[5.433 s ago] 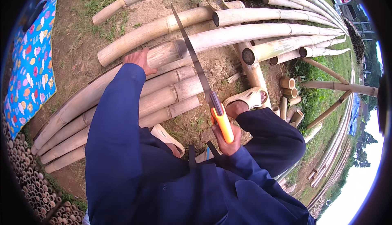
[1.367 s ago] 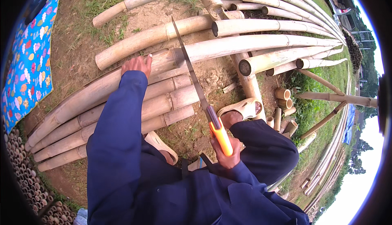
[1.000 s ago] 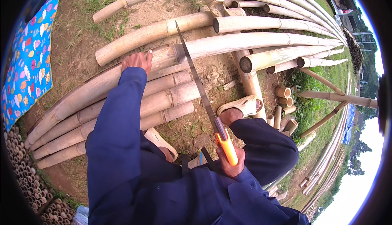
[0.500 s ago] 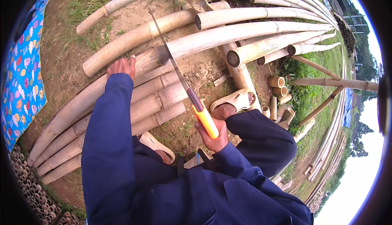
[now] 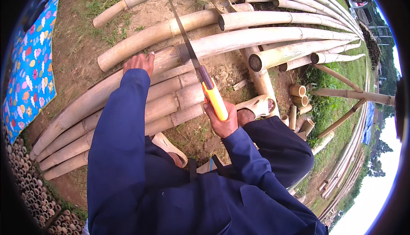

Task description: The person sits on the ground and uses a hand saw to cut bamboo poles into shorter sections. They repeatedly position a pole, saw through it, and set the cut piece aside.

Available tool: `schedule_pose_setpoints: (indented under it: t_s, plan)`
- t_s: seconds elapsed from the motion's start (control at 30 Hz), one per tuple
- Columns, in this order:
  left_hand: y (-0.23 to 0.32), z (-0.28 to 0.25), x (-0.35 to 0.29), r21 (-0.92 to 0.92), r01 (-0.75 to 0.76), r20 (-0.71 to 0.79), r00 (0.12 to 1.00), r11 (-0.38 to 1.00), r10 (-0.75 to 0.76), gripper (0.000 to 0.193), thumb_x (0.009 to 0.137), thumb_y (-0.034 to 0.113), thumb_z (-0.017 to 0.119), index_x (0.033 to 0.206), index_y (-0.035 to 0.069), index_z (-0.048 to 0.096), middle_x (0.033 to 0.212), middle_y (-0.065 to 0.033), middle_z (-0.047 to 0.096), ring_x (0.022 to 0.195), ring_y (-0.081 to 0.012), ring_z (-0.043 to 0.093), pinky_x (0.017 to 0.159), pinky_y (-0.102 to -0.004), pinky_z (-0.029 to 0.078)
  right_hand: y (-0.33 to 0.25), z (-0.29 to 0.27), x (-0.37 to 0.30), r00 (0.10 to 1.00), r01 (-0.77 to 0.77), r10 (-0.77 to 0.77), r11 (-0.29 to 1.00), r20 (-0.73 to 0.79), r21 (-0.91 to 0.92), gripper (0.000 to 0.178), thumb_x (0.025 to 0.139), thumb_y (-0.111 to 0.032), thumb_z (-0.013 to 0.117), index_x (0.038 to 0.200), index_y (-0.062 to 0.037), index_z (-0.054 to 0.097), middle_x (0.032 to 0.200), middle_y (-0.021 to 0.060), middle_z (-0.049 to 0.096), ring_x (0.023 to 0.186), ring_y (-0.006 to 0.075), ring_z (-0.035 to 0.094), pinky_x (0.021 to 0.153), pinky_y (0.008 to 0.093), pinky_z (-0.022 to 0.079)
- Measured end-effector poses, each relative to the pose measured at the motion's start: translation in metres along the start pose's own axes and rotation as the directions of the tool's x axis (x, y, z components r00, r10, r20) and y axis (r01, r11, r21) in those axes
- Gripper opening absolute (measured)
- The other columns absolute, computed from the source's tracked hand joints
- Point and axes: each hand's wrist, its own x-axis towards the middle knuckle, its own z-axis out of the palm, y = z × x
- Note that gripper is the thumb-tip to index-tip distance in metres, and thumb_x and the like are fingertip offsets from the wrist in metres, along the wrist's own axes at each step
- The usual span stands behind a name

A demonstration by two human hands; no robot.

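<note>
My right hand is closed around the orange-and-yellow handle of a handsaw. Its long dark blade slants away to the upper left and crosses a thick bamboo pole at a darker band. To the left of the blade, my left hand presses on this same pole, fingers curled over its far side and thumb toward the saw. Just on the near side lie several cut bamboo lengths side by side. How deep the blade sits in the pole cannot be made out.
More bamboo poles fan out to the upper right over a crosswise bamboo support. Short bamboo offcuts stand near my sandalled foot. A blue patterned sheet hangs at left, above stacked bamboo tubes.
The saw and my right hand have moved forward, away from my body, across the pole. My left hand stays on the pole. The whole view has shifted slightly.
</note>
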Motion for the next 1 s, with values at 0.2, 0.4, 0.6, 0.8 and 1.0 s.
schedule_pose_setpoints:
  t_s: [0.2,0.4,0.6,0.8,1.0]
  plan:
    - [-0.011,0.001,-0.007,0.007,0.000,0.003,1.000,1.000,0.000,0.063,0.105,0.053,0.043,0.095,0.000,0.077,0.092,-0.0255,0.074,0.092,-0.0435,0.072,0.090,-0.0512,0.055,-0.014,-0.055,-0.132,0.995,-0.092,0.097,0.988,0.031,-0.122,0.015,0.092,-0.004,0.072,0.105,0.0040,0.073,0.072,0.0070,0.068,0.066,0.0086,0.064,0.061,0.0287,0.051]
    - [-0.001,0.007,0.003,-0.008,0.006,-0.001,1.000,1.000,-0.006,0.064,0.105,0.053,0.042,0.092,0.000,0.076,0.092,-0.0258,0.074,0.093,-0.0438,0.072,0.091,-0.0513,0.054,-0.004,-0.015,-0.014,1.000,0.002,-0.002,0.999,-0.008,-0.034,0.022,0.094,-0.010,0.074,0.080,0.0025,0.063,0.060,0.0007,0.051,0.058,0.0070,0.043,0.051,0.0309,0.038]
    - [-0.011,-0.001,-0.005,0.009,0.016,0.006,1.000,1.000,-0.016,0.063,0.105,0.052,0.041,0.094,0.001,0.077,0.092,-0.0247,0.074,0.091,-0.0431,0.072,0.091,-0.0509,0.054,-0.014,-0.052,-0.135,0.992,-0.117,0.122,0.985,0.029,-0.128,0.017,0.092,-0.004,0.072,0.107,0.0034,0.073,0.074,0.0081,0.069,0.064,0.0100,0.065,0.061,0.0286,0.052]
    - [0.006,-0.001,-0.003,0.001,0.005,0.031,0.999,1.000,-0.005,0.062,0.104,0.052,0.042,0.095,0.002,0.077,0.093,-0.0241,0.075,0.094,-0.0423,0.072,0.093,-0.0505,0.054,-0.007,-0.018,-0.030,0.999,-0.047,0.048,0.992,0.009,-0.117,0.017,0.092,-0.010,0.076,0.085,0.0032,0.066,0.060,0.0078,0.057,0.053,0.0100,0.048,0.051,0.0326,0.042]
    - [-0.010,0.001,-0.002,-0.007,0.024,0.001,1.000,1.000,-0.024,0.062,0.104,0.052,0.043,0.095,0.002,0.077,0.094,-0.0242,0.075,0.096,-0.0416,0.073,0.092,-0.0511,0.054,0.000,-0.040,-0.085,0.997,-0.068,0.070,0.996,0.019,-0.062,0.013,0.092,-0.007,0.074,0.098,0.0037,0.072,0.070,0.0066,0.068,0.064,0.0091,0.060,0.061,0.0301,0.050]
